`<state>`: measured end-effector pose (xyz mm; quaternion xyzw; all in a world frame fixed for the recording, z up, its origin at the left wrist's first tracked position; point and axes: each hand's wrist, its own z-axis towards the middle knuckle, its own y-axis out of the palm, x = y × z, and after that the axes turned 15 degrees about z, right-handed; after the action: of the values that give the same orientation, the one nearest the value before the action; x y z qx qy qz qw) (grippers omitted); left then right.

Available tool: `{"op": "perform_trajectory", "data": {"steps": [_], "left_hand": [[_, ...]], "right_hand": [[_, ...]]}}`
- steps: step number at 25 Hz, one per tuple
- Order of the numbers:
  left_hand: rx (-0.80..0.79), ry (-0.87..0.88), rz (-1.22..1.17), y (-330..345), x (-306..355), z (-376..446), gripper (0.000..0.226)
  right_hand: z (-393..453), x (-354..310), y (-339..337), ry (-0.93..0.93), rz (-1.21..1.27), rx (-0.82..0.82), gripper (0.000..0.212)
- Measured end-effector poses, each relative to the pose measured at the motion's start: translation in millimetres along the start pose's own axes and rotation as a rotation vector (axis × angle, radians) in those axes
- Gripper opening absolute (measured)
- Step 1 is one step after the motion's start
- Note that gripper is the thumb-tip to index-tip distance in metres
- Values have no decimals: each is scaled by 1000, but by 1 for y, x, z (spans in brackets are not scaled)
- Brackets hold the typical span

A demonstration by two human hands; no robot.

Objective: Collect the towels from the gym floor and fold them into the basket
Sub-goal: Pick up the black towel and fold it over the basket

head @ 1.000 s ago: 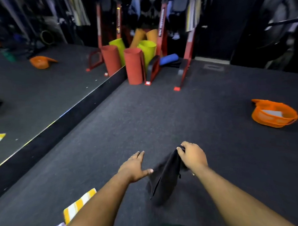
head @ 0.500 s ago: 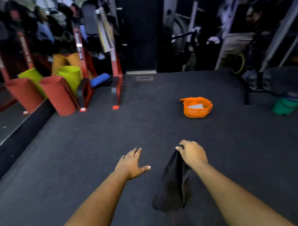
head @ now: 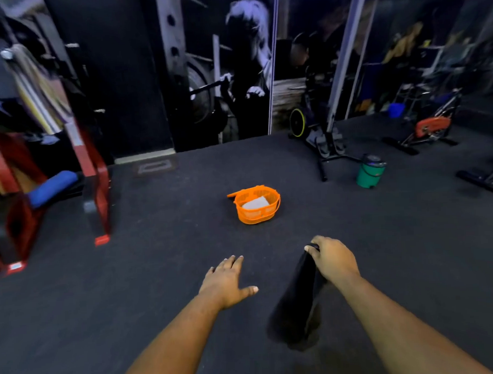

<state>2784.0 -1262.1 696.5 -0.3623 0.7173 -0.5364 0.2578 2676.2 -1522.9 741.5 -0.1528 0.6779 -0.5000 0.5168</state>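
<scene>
My right hand (head: 333, 258) grips a dark towel (head: 297, 303) by its top edge, and the cloth hangs down below the fist above the floor. My left hand (head: 226, 282) is held out flat beside it, fingers straight, holding nothing. An orange plastic basket (head: 270, 212) stands on the dark gym floor ahead of both hands, near the middle of the view. A folded grey towel (head: 255, 204) lies inside it.
A red rack (head: 93, 176) with a blue roll (head: 52, 188) stands at the left. A green bucket (head: 369, 174) and exercise bikes (head: 321, 138) stand at the back right. Dark carpet (head: 158, 261) stretches between me and the basket.
The view has swung to the right, bringing the orange basket from the right edge to the centre ahead. The striped towel and the mirror at the left have left the view. Both hands keep their pose.
</scene>
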Motion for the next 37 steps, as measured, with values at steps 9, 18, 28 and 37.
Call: {"op": "perform_trajectory", "data": {"steps": [9,18,28,37], "left_hand": [[12,-5,35,-60,31,184,102],[6,-99,38,-110,50,329,102],[-43,-132,-18,-132,7,515,104],[69,18,-220,-166,1,655,81]], "right_hand": [[181,54,-16,-13,89,52,25],[365,73,-25,-125,123,-19,24],[555,67,7,-157,62,-75,22],[690,64,20,-188,436,-509,20]]}}
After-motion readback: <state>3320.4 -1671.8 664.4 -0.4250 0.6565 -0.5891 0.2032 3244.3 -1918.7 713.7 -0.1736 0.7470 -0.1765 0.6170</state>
